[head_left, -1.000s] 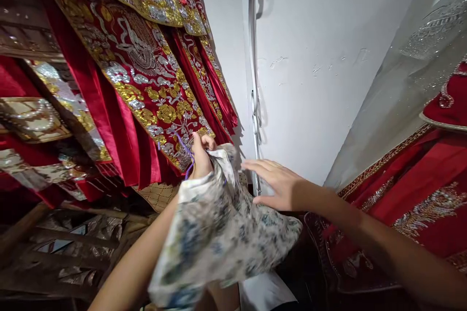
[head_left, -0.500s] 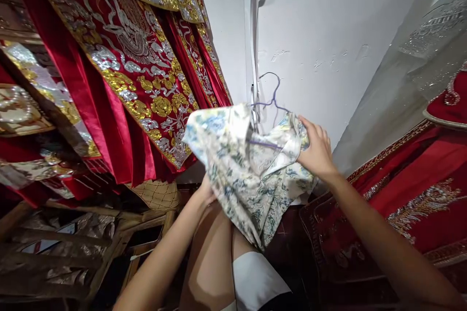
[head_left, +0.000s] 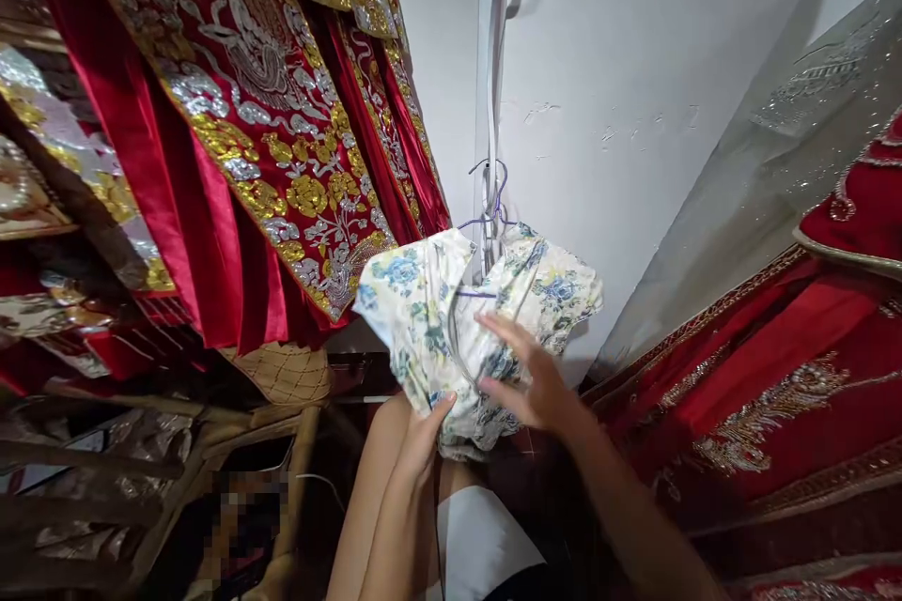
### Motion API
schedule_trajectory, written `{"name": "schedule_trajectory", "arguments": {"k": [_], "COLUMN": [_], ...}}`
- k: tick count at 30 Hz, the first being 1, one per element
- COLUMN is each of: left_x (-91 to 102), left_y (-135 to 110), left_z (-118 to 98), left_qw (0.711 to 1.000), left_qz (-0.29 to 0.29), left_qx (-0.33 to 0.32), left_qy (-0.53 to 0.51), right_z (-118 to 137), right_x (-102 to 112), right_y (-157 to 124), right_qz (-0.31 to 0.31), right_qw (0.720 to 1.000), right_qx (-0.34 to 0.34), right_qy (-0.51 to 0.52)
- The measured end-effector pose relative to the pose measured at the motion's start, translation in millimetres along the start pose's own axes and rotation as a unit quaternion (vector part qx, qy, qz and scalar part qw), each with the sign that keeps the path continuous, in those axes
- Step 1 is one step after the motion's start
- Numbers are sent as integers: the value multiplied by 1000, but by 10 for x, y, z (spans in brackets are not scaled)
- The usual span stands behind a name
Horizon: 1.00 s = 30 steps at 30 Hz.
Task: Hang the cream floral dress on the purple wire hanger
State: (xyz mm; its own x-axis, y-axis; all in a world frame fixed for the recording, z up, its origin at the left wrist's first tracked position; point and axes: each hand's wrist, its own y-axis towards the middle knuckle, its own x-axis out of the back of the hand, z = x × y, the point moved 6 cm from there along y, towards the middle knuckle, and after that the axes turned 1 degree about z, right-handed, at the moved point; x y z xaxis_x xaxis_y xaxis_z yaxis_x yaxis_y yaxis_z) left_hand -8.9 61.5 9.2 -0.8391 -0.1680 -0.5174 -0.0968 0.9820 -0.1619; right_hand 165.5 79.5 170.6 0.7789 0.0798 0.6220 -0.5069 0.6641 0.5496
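Note:
A small white garment with blue and yellow flowers [head_left: 451, 300] hangs on a purple wire hanger [head_left: 493, 202], whose hook sits on a fitting by the white wall's corner strip. My left hand [head_left: 419, 432] grips the garment's lower edge from below, fingers closed on the cloth. My right hand [head_left: 528, 376] lies against the garment's front with its fingers stretched out, touching the fabric. Both bare forearms rise from the bottom of the view.
Red robes with gold and silver embroidery [head_left: 268, 113] hang close on the left. More red embroidered cloth [head_left: 775, 394] lies at the right under a sheer sequinned fabric [head_left: 796, 122]. A white wall [head_left: 634, 66] stands ahead. Wooden furniture and a woven basket [head_left: 282, 371] sit low left.
The garment on its hanger has been lifted from my arms to hang by the wall. My right hand left its shoulder and now rests flat on the front. My left hand holds the hem.

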Motion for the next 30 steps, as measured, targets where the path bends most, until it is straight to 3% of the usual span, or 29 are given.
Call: {"name": "schedule_trajectory", "arguments": {"k": [1,2,4,5,7,10,12,15,20,22,24,25,27,30], "left_x": [12,16,0,-15,-48,-84,-86,-65,6,64,73,33,-99,-268], "left_y": [-51,-95,-164,-189,-229,-264,-268,-251,-257,-310,-394,-425,-437,-391], "left_z": [45,84,138,152,156,134,124,118,102,54,-6,-12,59,279], "left_qw": [1000,1000,999,1000,1000,998,997,996,988,967,925,904,884,903], "left_qz": [-3,-8,-15,-14,-3,28,38,23,-69,-143,-201,-200,-144,-35], "left_qx": [2,4,7,7,5,-8,-12,-19,-57,-116,-207,-248,-285,-239], "left_qy": [-15,-26,-31,-23,8,47,65,85,125,179,248,284,342,355], "right_z": [36,3,-213,-325,-449,-477,-467,-463,-462,-458,-457,-457,-455,-423], "right_x": [-155,-312,-635,-834,-1197,-1411,-1363,-1252,-1100,-1040,-1004,-995,-1002,-1063], "right_y": [-154,-315,-673,-824,-949,-893,-828,-798,-939,-971,-970,-964,-961,-989], "right_qz": [-52,-120,-291,-334,-315,-211,-178,-176,-219,-207,-173,-157,-130,-92], "right_qw": [997,988,925,884,842,835,838,835,828,834,842,845,849,848], "right_qx": [13,-16,-149,-216,-282,-307,-307,-313,-335,-341,-345,-346,-349,-358], "right_qy": [51,93,196,244,334,406,415,416,393,382,377,376,375,380]}}
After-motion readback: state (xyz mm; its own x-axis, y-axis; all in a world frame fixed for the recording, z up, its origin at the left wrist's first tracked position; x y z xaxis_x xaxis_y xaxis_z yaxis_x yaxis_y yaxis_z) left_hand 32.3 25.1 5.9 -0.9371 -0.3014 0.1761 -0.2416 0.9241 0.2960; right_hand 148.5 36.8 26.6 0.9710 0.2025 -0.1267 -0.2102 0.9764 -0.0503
